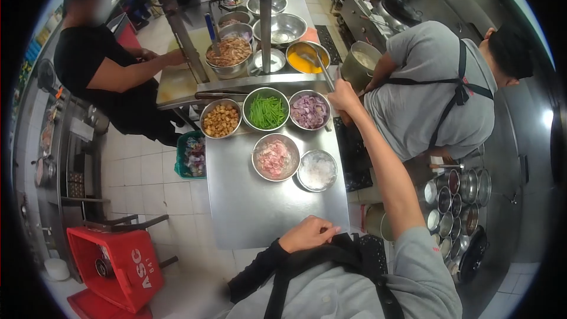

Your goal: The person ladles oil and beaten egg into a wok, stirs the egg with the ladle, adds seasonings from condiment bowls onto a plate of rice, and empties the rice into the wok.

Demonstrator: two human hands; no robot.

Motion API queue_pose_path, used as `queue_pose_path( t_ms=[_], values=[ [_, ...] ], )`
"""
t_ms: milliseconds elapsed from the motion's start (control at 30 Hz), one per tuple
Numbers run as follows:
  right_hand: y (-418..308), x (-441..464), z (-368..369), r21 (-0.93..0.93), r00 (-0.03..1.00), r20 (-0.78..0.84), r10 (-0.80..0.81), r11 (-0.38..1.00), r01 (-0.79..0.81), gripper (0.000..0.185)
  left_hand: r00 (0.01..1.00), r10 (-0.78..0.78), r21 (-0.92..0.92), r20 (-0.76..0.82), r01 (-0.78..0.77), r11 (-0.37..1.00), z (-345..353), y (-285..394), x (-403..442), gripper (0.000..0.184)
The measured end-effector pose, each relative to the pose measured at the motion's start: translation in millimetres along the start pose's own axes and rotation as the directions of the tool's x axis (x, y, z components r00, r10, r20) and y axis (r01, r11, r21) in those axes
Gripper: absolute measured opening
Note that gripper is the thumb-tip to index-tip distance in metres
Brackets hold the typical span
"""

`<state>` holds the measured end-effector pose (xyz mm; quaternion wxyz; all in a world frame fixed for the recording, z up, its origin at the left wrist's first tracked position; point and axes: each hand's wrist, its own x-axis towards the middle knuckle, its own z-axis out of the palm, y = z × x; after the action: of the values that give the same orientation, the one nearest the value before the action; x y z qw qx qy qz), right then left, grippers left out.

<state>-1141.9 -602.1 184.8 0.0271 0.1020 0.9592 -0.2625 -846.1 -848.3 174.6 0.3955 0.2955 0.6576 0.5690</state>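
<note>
My right hand (pixel 345 98) reaches forward and is closed around the handle of a long metal ladle (pixel 323 66). The ladle's head dips into a steel bowl of yellow liquid (pixel 306 64) that looks like beaten egg. My left hand (pixel 307 234) is curled close to my apron at the table's near edge; its palm is hidden. Before me stand bowls of browned cubes (pixel 221 120), cut green beans (pixel 266 111), sliced purple onions (pixel 309 111), raw pink meat (pixel 274 157) and a white substance (pixel 318 171).
A co-worker in grey (pixel 431 82) bends close on my right; another in black (pixel 97 62) stands left. Metal posts (pixel 266 18) rise behind the bowls. A red crate (pixel 115 269) and a green basket (pixel 192 153) are on the floor. Several pots (pixel 455 201) stand at right.
</note>
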Motion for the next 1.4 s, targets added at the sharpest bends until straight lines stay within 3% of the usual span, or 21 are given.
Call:
queue_pose_path(
  t_ms=[133, 233, 267, 333, 367, 467, 600, 800, 1300, 1400],
  values=[
    [-11.7, 14.2, -1.8, 0.041, 0.994, 0.071, 0.082, 0.996, -0.085, 0.023, 1.0, -0.004, 0.0, 0.027, 0.004, 1.0, -9.1, -1.1, 4.8, 0.047],
    [-14.3, 23.3, -7.1, 0.153, 0.989, 0.133, 0.071, 0.984, -0.091, 0.02, 1.0, -0.018, -0.011, 0.018, 0.018, 1.0, -13.5, -7.1, 9.0, 0.046],
    [-13.2, 25.0, -9.4, 0.287, 0.975, 0.187, 0.122, 0.942, -0.173, 0.018, 1.0, -0.011, -0.011, 0.014, 0.011, 1.0, -15.2, -9.1, 10.0, 0.046],
    [-15.5, 24.8, -16.5, 0.517, 0.93, 0.308, 0.198, 0.786, -0.339, 0.013, 1.0, 0.003, -0.01, 0.005, -0.003, 1.0, -19.4, -12.1, 11.6, 0.046],
    [-15.2, 19.9, -16.3, 0.75, 0.895, 0.376, 0.241, 0.487, -0.447, 0.014, 1.0, -0.002, -0.013, 0.007, 0.002, 1.0, -21.7, -12.1, 12.0, 0.046],
    [3.3, 11.7, -7.7, 0.87, 0.915, 0.356, 0.192, 0.288, -0.399, 0.012, 1.0, -0.007, -0.022, 0.007, 0.007, 1.0, -26.2, -12.2, 14.7, 0.046],
    [5.3, -6.9, -6.8, 0.912, 0.912, 0.379, 0.159, 0.102, -0.397, 0.006, 1.0, 0.002, -0.04, 0.012, -0.001, 0.999, -25.9, -15.6, 19.3, 0.048],
    [18.6, -9.8, -3.3, 0.781, 0.859, 0.501, -0.106, -0.372, -0.501, 0.007, 0.999, -0.003, 0.022, 0.054, 0.002, 1.0, -17.3, -14.3, 25.9, 0.053],
    [2.9, -21.9, -16.1, 0.845, 0.89, 0.453, -0.058, -0.291, -0.449, 0.009, 0.997, -0.02, 0.032, 0.078, 0.018, 0.999, -14.3, -8.4, 22.3, 0.055],
    [3.6, -21.9, -19.6, 0.808, 0.875, 0.47, -0.118, -0.341, -0.48, 0.009, 0.995, -0.034, 0.037, 0.089, 0.031, 0.999, -13.2, -9.7, 21.4, 0.055]
  ],
)
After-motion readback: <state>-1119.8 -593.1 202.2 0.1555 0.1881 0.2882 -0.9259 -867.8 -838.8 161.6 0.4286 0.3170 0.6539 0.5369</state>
